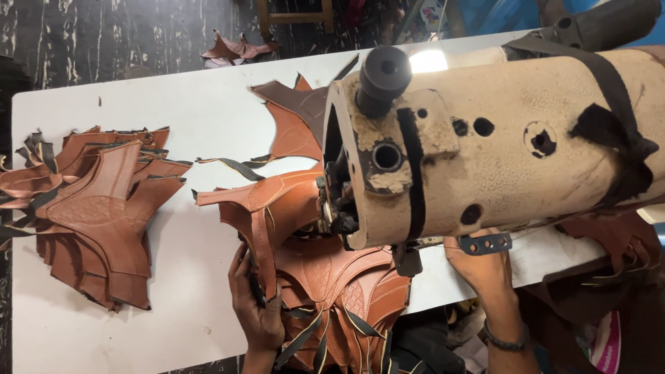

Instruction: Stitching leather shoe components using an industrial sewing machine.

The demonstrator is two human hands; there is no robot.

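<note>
Below the sewing machine [499,131], the left hand [258,305] grips a brown leather piece [267,208] under its needle end; the right hand [481,266] rests beneath its body, grip unclear.

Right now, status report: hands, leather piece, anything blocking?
Left hand grips brown leather piece at the needle. Right hand under sewing machine head. Machine hides the needle area.

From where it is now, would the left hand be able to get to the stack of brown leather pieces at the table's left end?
Probably yes: the left hand grips a leather piece, with only bare white table before the stack.
</note>
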